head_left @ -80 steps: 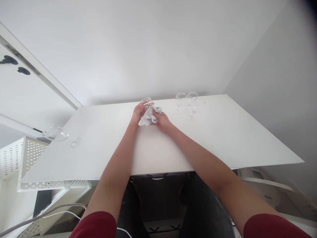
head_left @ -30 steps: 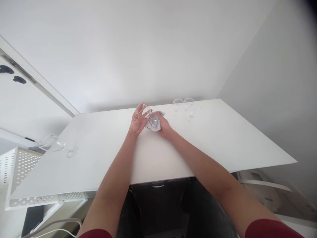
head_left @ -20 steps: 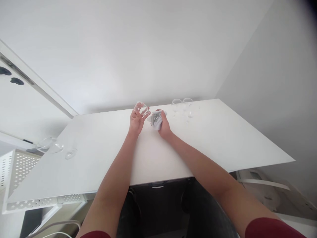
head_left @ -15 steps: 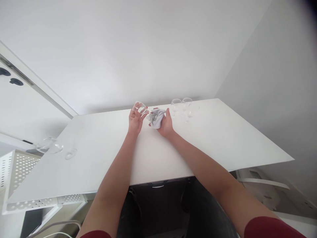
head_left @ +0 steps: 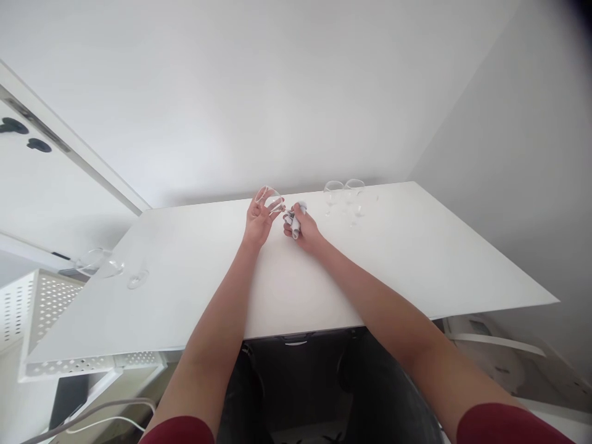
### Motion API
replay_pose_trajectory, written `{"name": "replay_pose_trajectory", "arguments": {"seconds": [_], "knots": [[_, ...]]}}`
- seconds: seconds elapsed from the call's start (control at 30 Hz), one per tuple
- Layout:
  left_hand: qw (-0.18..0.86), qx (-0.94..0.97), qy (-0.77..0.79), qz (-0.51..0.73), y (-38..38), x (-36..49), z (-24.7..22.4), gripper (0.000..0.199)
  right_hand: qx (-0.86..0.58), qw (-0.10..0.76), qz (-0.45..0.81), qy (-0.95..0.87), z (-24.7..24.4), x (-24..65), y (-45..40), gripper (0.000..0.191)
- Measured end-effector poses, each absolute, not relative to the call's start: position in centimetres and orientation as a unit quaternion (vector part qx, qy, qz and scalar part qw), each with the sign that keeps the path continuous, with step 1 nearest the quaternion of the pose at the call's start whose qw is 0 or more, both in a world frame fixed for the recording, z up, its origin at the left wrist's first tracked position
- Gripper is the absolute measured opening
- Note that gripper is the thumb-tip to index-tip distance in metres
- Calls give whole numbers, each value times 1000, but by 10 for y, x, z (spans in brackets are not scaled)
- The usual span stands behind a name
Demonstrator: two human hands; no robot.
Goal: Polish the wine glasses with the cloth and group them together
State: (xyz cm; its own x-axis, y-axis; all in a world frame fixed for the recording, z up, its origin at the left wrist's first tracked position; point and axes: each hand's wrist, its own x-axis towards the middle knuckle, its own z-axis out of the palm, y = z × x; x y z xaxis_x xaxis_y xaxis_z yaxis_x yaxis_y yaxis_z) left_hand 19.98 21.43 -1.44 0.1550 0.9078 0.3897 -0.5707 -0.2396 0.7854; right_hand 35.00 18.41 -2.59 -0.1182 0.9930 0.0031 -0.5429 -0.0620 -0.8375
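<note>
My left hand point(head_left: 259, 221) is closed around the bowl of a clear wine glass point(head_left: 272, 199), tilted on its side above the far half of the white table. Its stem points right, toward the cloth. A light grey cloth point(head_left: 296, 223) is bunched in my right hand point(head_left: 306, 229), with the thumb folded over it. The cloth sits at the stem end of the glass; the foot is hidden by the cloth and fingers.
Two clear wine glasses point(head_left: 333, 190) point(head_left: 355, 188) stand at the back right of the white table point(head_left: 194, 296). Another wine glass point(head_left: 108, 265) is at the left edge. A white perforated basket point(head_left: 53, 302) lies beyond that edge. The wall point(head_left: 277, 92) rises behind.
My right hand has closed from an open palm under the spread cloth to a grip with the cloth folded around the stem end. The view has shifted slightly.
</note>
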Motion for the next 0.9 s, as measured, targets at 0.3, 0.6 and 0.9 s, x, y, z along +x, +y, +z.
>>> {"name": "replay_pose_trajectory", "arguments": {"seconds": [0.3, 0.6, 0.9], "knots": [[564, 468, 207, 647, 212, 199, -10, 63, -414, 648, 305, -562, -21, 348, 169, 23], [489, 498, 287, 656, 223, 193, -22, 59, -566, 327, 111, -749, -11, 345, 152, 36], [484, 600, 289, 568, 217, 200, -22, 61, -641, 96, 91, -756, -2, 333, 131, 56]]}}
